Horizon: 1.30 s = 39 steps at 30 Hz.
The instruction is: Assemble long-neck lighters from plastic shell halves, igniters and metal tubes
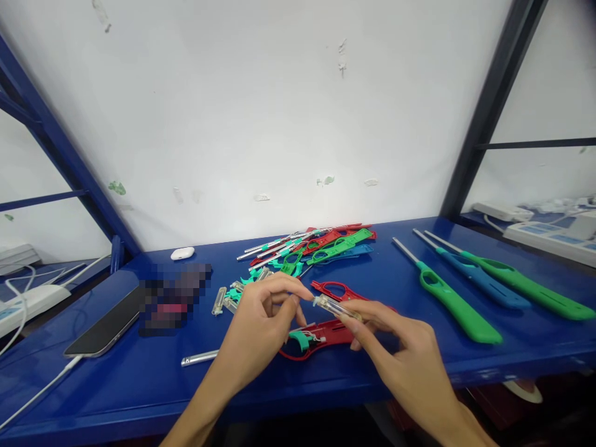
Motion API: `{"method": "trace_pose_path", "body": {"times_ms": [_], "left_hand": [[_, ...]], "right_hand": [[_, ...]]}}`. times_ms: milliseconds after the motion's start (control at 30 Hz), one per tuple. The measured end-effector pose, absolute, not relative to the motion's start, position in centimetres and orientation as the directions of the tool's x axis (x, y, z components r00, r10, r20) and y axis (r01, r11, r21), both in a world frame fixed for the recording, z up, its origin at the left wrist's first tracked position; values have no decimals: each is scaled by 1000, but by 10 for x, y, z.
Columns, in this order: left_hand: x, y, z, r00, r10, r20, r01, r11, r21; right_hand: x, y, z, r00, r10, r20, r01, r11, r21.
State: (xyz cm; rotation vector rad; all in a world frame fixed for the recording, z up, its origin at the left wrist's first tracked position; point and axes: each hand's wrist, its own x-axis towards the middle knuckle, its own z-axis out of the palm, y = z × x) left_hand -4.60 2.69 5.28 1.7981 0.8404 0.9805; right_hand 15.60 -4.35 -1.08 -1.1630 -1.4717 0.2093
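My left hand (261, 326) and my right hand (400, 354) meet above the blue shelf (139, 379), both pinching a small clear tube with a metal end (336, 307). Just beneath them lies an open red lighter shell (326, 335) with a teal trigger piece (302, 339) and a metal nozzle tube (200, 357) sticking out to the left. A second red shell half (338, 290) lies just behind the tube.
A heap of red, green and teal lighter parts (321, 243) lies at the back. Three assembled long lighters (454, 304) rest at the right. A phone on a cable (107, 326), a white earbud case (182, 252) and small clear tubes (226, 298) sit at the left.
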Motion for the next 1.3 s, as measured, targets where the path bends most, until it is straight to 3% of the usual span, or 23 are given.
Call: {"method": "trace_pose_path", "body": {"times_ms": [267, 567, 833, 1067, 1300], "left_hand": [[-51, 25, 55, 486, 818, 308, 135, -418, 898], [-46, 31, 49, 511, 797, 322, -14, -366, 930], [-44, 29, 50, 484, 809, 335, 17, -392, 920], [-46, 30, 49, 437, 775, 457, 190, -576, 795], [-46, 28, 53, 480, 675, 561, 209, -709, 674]], "right_hand": [[156, -43, -12, 175, 746, 643, 502, 494, -710], [157, -43, -13, 152, 716, 681, 505, 536, -676], [158, -42, -15, 133, 692, 709, 530, 555, -641], [159, -42, -19, 134, 680, 721, 545, 557, -627], [159, -41, -19, 135, 645, 752, 590, 557, -584]]}}
